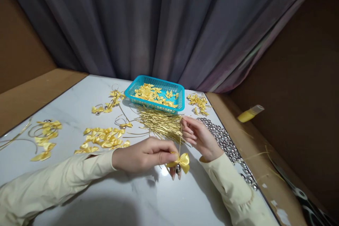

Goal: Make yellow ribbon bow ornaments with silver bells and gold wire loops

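My left hand (144,155) is closed, pinching a small yellow ribbon bow (182,161) with a silver bell under it, just above the white table (127,197). A thin gold wire (180,140) rises from the bow. My right hand (199,136) pinches the upper end of that wire with its fingertips. Both arms wear pale yellow sleeves. A heap of gold wires (159,123) lies just behind my hands.
A turquoise basket (156,93) of yellow bows stands at the back. Loose bows (104,138) lie left of my hands, finished bow loops (45,134) farther left. Silver bells (227,141) lie along the right edge. A yellow tube (250,113) rests on brown cardboard; a grey curtain hangs behind.
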A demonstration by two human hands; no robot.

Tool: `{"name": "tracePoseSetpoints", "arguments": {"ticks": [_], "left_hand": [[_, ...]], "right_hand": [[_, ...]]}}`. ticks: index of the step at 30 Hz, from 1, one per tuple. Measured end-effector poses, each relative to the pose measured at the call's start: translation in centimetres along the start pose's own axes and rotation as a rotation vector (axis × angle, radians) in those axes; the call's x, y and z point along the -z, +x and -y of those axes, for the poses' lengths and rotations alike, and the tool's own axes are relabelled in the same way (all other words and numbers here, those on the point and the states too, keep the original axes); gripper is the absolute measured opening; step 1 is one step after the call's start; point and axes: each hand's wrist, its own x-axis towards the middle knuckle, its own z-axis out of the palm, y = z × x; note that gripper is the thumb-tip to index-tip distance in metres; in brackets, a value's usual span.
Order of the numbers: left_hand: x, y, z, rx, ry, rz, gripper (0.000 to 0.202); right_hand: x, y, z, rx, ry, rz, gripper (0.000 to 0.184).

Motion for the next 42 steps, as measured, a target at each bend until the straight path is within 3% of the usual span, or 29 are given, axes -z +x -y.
{"name": "tracePoseSetpoints", "arguments": {"ticks": [9,15,19,22,27,31,37,42], "left_hand": [[0.7,0.1,0.5,0.031,0.115,-0.024,0.020],[0.5,0.1,0.3,0.056,0.003,0.002,0.021],[0.7,0.1,0.1,0.008,0.101,-0.014,0.020],[1.0,0.0,-0.4,-0.020,0.292,-0.064,0.021],[1.2,0.0,-1.5,-0.038,0.382,-0.091,0.023],[0.7,-0.1,-1.9,-0.022,0.429,-0.115,0.023],[-0.1,-0.4,-2.2,0.104,0.574,-0.542,0.025],[-1.0,-0.9,-2.6,0.084,0.615,-0.413,0.026]], "right_hand": [[-0.6,-1.0,1.1,0.232,-0.097,-0.098,0.018],[-2.0,-2.9,2.4,0.284,0.024,-0.008,0.015],[-3.1,-4.7,3.0,0.394,-0.303,-0.068,0.019],[-3.5,-5.9,3.5,0.368,-0.670,-0.083,0.016],[-3.8,-7.0,4.3,0.179,-1.115,0.090,0.015],[-4.3,-7.0,4.4,0.125,-1.167,0.131,0.022],[-4.7,-7.1,4.3,0.196,-1.081,0.004,0.028],[-4.7,-7.1,3.9,0.208,-1.067,0.023,0.026]]}}
